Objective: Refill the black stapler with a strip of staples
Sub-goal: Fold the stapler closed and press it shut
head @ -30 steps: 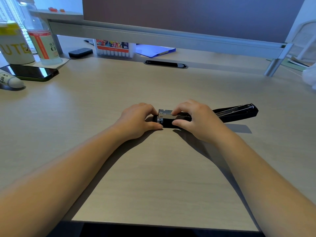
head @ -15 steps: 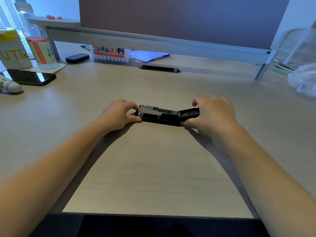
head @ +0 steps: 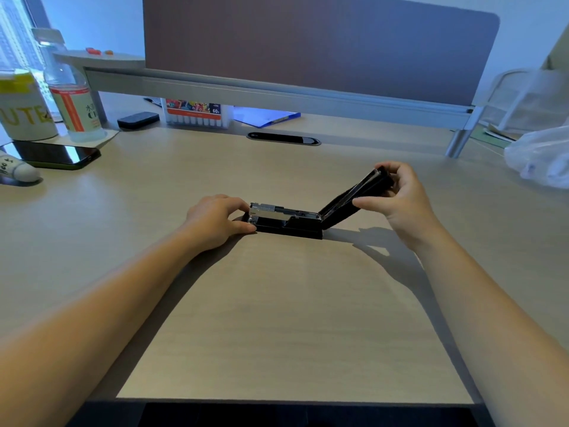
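Observation:
The black stapler (head: 289, 223) lies on the desk in the middle of the view, its metal staple channel exposed and facing up. My left hand (head: 215, 218) pinches the front end of the base and channel. The stapler's black top cover (head: 354, 197) is swung up and to the right at an angle from the hinge. My right hand (head: 397, 195) grips the raised end of that cover between thumb and fingers. No loose strip of staples shows on the desk; whether staples sit in the channel is too small to tell.
At the far left stand a phone (head: 55, 155), a water bottle (head: 72, 97), a yellow-lettered cup (head: 24, 112) and a white tube (head: 18, 172). A marker box (head: 197, 114), a blue folder (head: 268, 117) and a cable slot (head: 283, 139) sit below the partition. A plastic bag (head: 542, 158) lies at the right.
My right hand has taken the cover's far end and lifted it from lying flat to a raised angle. My left hand has stayed on the stapler's front end.

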